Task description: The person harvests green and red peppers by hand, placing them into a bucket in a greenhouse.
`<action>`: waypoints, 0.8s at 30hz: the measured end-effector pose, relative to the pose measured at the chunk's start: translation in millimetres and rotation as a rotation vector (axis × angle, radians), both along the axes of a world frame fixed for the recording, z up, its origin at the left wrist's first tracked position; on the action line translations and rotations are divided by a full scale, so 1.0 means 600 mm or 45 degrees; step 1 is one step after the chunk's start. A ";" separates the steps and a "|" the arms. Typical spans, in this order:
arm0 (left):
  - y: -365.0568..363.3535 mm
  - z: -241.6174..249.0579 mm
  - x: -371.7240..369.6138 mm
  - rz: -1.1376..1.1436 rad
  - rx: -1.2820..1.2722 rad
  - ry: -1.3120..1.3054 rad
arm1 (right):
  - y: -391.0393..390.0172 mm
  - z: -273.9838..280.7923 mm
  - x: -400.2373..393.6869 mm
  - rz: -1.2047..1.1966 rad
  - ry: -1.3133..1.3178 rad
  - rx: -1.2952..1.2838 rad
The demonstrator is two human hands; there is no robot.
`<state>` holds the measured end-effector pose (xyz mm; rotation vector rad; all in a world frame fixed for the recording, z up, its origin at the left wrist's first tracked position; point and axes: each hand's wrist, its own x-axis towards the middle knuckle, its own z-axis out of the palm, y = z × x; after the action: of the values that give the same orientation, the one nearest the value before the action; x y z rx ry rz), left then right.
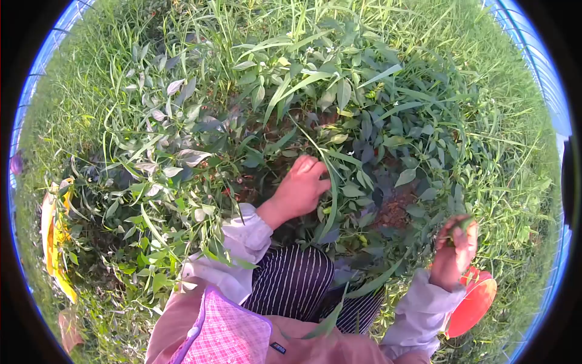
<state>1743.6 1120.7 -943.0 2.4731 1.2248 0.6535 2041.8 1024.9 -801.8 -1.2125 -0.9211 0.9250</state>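
My left hand (pixel 297 191) reaches in among leafy pepper plants (pixel 357 91) with small white flowers. Its fingers are curled closed beside a long grass blade (pixel 332 170); whatever they may pinch is hidden. Off to the right, my right hand (pixel 456 252) is raised with its palm turned up and fingers bent around a small dark green pepper (pixel 465 222), slightly blurred. Just below that hand, a red plastic container (pixel 476 306) shows partly behind the sleeve.
Tall grass (pixel 509 151) surrounds the plants. Bare brown soil (pixel 397 209) shows between stems. A yellow and white wrapper or bag (pixel 56 242) lies at the left. My striped trousers (pixel 294 276) and pink checked cloth (pixel 227 330) are close below. A blue rim (pixel 539 67) curves along the view's edge.
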 end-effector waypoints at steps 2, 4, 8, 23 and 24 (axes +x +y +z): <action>0.027 0.012 0.003 -0.189 0.264 -0.180 | -0.066 0.044 0.135 -0.611 -0.503 0.053; 0.067 0.018 0.015 -0.154 -0.201 -0.589 | -0.159 0.060 0.335 -1.043 -0.866 -0.089; 0.222 -0.007 0.043 0.614 -0.789 -1.345 | -0.324 0.062 0.593 -1.161 -2.059 -1.292; 0.258 -0.157 0.063 0.544 -1.075 -1.507 | -0.279 -0.065 0.305 -0.877 -0.400 -0.390; 0.213 -0.141 0.065 0.508 -0.990 -1.509 | -0.254 -0.066 0.277 -0.787 -0.434 -0.332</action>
<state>1782.7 1248.7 -1027.8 0.8870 1.0902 1.1805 2208.2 872.3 -841.3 -1.7840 -0.6274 0.3488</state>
